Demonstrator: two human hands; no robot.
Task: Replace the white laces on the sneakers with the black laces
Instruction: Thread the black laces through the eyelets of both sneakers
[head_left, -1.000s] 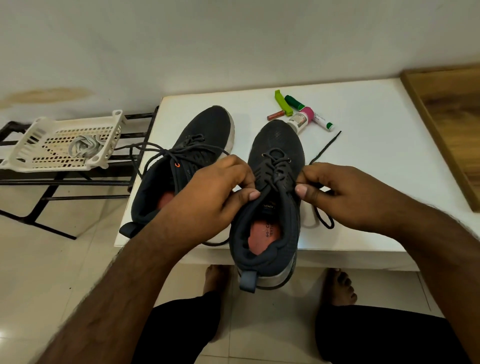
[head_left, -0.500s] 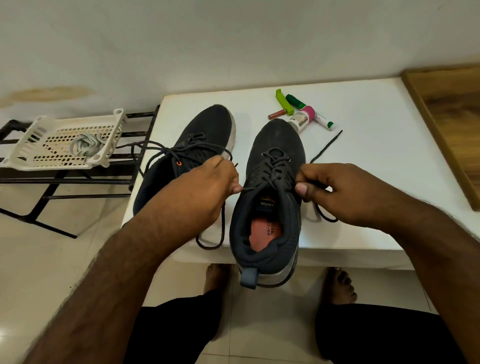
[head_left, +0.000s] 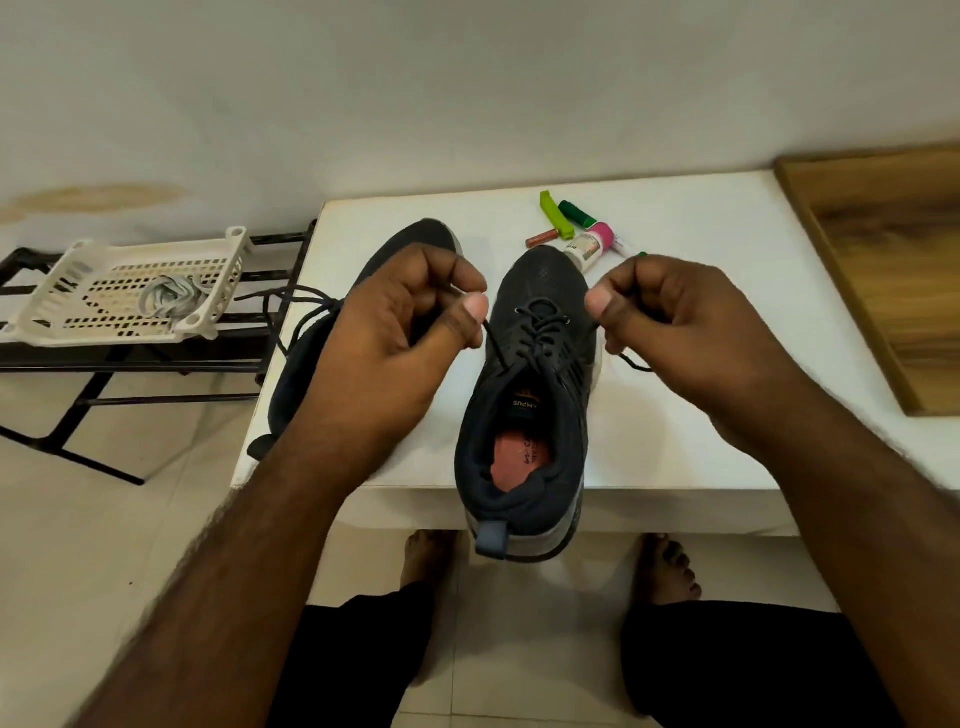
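Observation:
Two dark sneakers stand on the white table (head_left: 701, 218). The right sneaker (head_left: 530, 415) is threaded with a black lace (head_left: 540, 332), and its heel hangs over the table's front edge. My left hand (head_left: 410, 322) pinches the lace's left end, raised above and left of the eyelets. My right hand (head_left: 675, 312) pinches the right end on the other side, with a loop of lace below it. The left sneaker (head_left: 306, 374), also black-laced, is mostly hidden behind my left hand. The pale removed laces (head_left: 169, 299) lie in a white basket.
The white basket (head_left: 78, 306) sits on a black metal rack (head_left: 130, 358) left of the table. A green clip (head_left: 553, 213), small tubes and a bottle (head_left: 589, 247) lie behind the sneakers. A wooden tray (head_left: 883, 270) occupies the table's right side. My bare feet are under the table.
Both hands have lifted and spread outward from the right sneaker's tongue, drawing the two lace ends up and apart. The sneaker has stayed in place.

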